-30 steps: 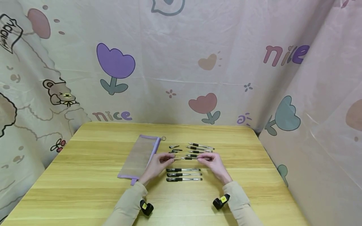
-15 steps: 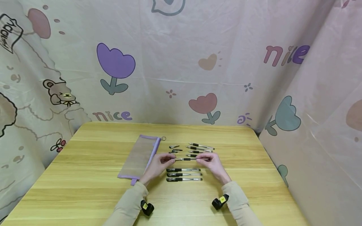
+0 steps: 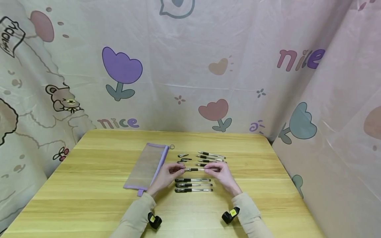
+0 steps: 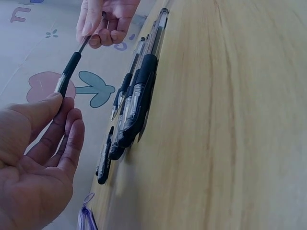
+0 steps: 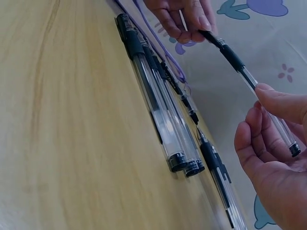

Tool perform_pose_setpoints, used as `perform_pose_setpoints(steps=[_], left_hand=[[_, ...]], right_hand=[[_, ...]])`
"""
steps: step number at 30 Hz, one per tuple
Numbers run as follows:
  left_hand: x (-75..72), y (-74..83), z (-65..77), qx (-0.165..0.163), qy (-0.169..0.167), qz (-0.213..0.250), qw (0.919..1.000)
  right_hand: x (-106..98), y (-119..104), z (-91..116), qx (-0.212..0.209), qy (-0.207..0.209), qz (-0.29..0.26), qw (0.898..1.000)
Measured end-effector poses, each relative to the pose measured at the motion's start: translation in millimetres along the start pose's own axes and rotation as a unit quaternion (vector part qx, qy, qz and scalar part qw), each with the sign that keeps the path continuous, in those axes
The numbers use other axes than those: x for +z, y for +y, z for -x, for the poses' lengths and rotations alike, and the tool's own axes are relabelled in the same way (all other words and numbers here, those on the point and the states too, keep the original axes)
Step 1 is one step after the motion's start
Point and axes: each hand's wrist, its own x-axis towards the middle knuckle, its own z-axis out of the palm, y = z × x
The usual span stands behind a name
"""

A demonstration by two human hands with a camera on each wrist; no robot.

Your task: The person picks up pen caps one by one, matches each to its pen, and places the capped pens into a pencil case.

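In the head view my left hand (image 3: pixel 166 176) and right hand (image 3: pixel 221 176) hold one black gel pen (image 3: pixel 194 169) level between them. My left thumb and fingers pinch its cap end, largely covering the cap. The right hand pinches the clear barrel, as the pen (image 5: pixel 232 57) shows in the right wrist view; its nib is inside the cap. Just nearer than the hands lie three capped pens (image 3: pixel 193 185) in parallel. Several uncapped pens (image 3: pixel 211 154), nibs to the left, lie beyond my right hand, partly covered by it. Loose black caps (image 3: pixel 186 159) rest beyond the left hand.
A mesh zip pouch (image 3: pixel 146 165) with purple edging lies flat left of the pens, partly behind my left hand. The wooden table (image 3: pixel 89 185) ends at a patterned curtain (image 3: pixel 166 99) at the back. Each wrist wears a small black camera.
The pen's nib, bare and apart from my left hand a second ago, has gone into the cap. My right hand has shifted slightly left; the left hand has stayed nearly still.
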Motion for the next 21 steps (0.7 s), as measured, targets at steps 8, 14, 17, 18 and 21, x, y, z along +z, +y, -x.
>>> perform_pose_setpoints(steps=[8, 14, 17, 18, 21], left_hand=[[-1.1, -2.6, 2.1, 0.007, -0.010, 0.008, 0.9999], [-1.8, -2.8, 2.3, 0.006, -0.006, 0.009, 0.9999], [-1.5, -2.8, 3.3, 0.005, 0.003, 0.002, 1.0000], [-1.4, -2.7, 3.6, 0.005, 0.006, 0.000, 1.0000], [-0.5, -2.2, 4.3, 0.007, 0.014, -0.004, 0.9999]], right_hand=[[1.3, 2.2, 1.0, -0.009, -0.016, -0.026, 1.000], [2.6, 1.5, 1.3, -0.012, -0.015, -0.013, 1.000], [4.9, -1.0, 1.2, -0.004, -0.011, -0.011, 1.000], [5.6, -1.3, 0.9, -0.003, -0.010, -0.012, 1.000], [7.5, -2.1, 0.4, 0.002, -0.004, -0.013, 1.000]])
